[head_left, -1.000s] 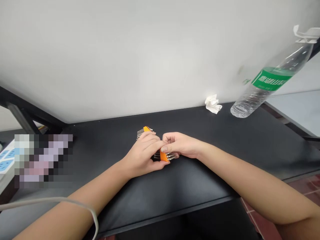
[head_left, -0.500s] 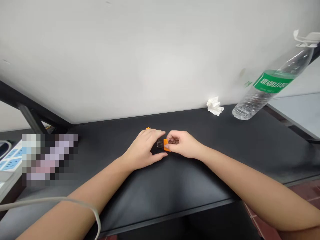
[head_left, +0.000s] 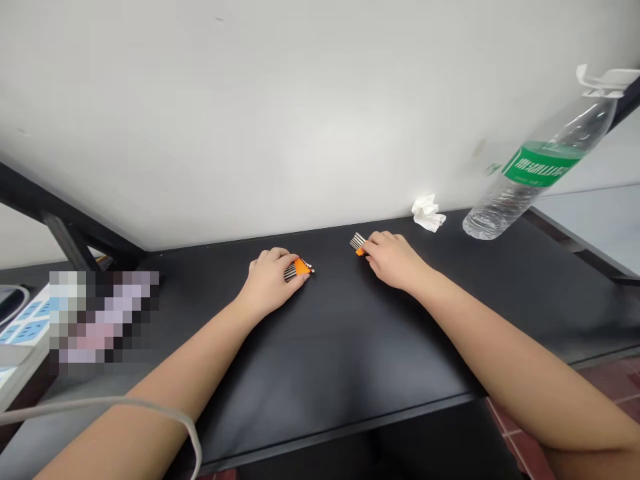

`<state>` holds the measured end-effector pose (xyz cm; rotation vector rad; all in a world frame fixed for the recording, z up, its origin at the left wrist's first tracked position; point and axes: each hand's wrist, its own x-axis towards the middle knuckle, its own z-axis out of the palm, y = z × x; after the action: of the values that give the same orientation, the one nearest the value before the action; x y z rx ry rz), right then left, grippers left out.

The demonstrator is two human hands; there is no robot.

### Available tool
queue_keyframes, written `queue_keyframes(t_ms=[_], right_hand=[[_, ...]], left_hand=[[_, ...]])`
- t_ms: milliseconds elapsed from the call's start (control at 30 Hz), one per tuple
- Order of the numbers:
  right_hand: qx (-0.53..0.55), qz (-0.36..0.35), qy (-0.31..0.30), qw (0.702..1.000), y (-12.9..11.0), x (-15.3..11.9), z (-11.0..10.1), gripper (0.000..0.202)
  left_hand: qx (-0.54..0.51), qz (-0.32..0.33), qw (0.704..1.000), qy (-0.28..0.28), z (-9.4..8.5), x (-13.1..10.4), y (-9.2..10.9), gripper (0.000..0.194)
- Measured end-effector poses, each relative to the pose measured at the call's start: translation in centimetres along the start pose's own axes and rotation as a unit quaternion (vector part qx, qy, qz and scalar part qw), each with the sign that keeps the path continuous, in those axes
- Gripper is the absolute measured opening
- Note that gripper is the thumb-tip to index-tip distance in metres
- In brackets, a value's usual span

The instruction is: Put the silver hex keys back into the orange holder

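My left hand rests on the black tabletop with its fingers and thumb closed round an orange holder. Several thin metal rods run through this holder, with small pale and red tips at its right end. Farther right, my right hand grips a second orange holder, mostly hidden under the fingers. A row of metal rods sticks out of it toward the upper left. The two holders lie apart, with bare tabletop between them. What kind of tool the rods are is too small to tell.
A crumpled white tissue lies by the wall, beside a large clear bottle with a green label. A blurred patch and a power strip are at left. A pale cable crosses my left forearm.
My hands have moved apart. The right one has gone right and away from me with an orange holder. My left has shifted left, its fingers now closed on the other holder.
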<state>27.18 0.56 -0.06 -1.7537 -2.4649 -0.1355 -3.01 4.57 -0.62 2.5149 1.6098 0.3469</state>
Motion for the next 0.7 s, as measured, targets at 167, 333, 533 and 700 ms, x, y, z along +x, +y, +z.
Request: queue_keyframes(t_ms=[167, 333, 533, 700], right_hand=[[0.098, -0.016, 0.075, 0.992, -1.8, -0.3, -0.4, 0.023], [0.273, -0.040, 0.031, 0.961, -5.4, -0.8, 0.2, 0.010], [0.240, -0.062, 0.015, 0.969, -8.0, -0.8, 1.0, 0.023], [0.125, -0.084, 0.018, 0.988, -8.8, -0.7, 1.1, 0.027]], left_hand=[[-0.054, -0.002, 0.998, -0.031, -0.7, -0.1, 0.6, 0.036], [-0.085, 0.023, 0.995, -0.054, -0.9, -0.6, 1.6, 0.036], [-0.093, 0.054, 0.993, -0.058, -0.4, -1.2, 2.8, 0.035], [-0.085, 0.070, 0.993, -0.042, 0.1, -1.4, 3.1, 0.042]])
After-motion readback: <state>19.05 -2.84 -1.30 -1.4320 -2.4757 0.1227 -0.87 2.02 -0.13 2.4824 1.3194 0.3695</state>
